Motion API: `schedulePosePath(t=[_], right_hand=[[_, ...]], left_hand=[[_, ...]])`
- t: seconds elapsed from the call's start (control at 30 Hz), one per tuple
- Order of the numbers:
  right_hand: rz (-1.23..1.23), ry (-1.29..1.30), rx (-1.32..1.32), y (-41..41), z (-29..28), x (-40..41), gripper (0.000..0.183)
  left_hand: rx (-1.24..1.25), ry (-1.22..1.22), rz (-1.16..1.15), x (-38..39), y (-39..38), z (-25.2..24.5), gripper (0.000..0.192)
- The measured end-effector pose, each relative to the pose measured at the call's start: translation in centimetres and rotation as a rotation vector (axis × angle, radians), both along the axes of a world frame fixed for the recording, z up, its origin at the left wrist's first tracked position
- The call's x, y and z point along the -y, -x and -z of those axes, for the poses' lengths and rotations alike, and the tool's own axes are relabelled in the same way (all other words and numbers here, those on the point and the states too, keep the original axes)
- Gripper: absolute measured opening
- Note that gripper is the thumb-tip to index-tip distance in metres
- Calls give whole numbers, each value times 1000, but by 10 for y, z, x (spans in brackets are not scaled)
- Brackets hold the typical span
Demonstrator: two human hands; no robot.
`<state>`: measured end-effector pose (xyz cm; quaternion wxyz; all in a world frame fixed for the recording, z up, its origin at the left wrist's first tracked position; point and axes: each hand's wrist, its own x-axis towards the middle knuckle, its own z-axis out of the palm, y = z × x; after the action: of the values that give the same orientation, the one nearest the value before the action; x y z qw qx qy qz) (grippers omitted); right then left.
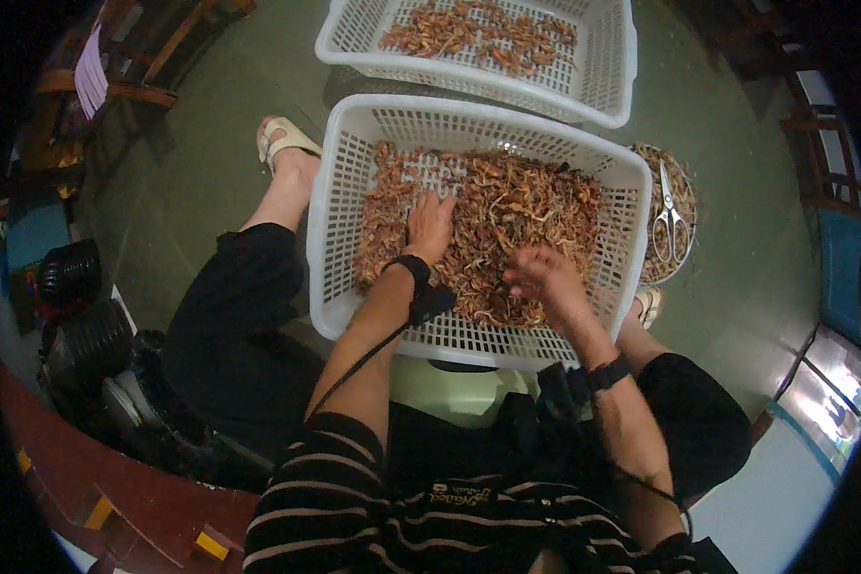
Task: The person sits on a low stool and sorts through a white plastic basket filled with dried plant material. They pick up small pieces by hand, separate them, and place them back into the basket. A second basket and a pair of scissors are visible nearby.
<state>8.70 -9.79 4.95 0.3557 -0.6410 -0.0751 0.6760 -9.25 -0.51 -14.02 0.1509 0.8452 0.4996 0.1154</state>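
A white plastic basket (479, 107) with slotted walls sits before me, holding dried reddish-brown plant pieces (531, 194) that look like roots or bulbs. Palm down, my left hand (430, 226) rests among them, just left of the main heap, its thumb apart from the fingers. Bare slotted floor shows just beyond its fingertips. Over the near right part of the heap is my right hand (549, 283), blurred, with its fingers curled. Whether a piece is pinched in them cannot be made out. Each wrist wears a black strap with a small device.
Beyond stands a second white basket (595, 72) with more dried pieces. At the right, metal scissors (669, 222) lie on a round container (649, 154) of dry stalks or trimmings. Black ribbed objects (90, 341) stand at the left. Wooden furniture frames (115, 86) edge the green floor (208, 143).
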Motion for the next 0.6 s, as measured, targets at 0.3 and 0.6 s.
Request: schedulePosePath(t=[0.3,0.6], right_hand=[[65,59,-266,20,31,55,18],[-47,-24,-326,32,41,54,15]], left_hand=[[471,671,-105,-9,16,-55,6],[564,1132,298,57,6,-132,11]])
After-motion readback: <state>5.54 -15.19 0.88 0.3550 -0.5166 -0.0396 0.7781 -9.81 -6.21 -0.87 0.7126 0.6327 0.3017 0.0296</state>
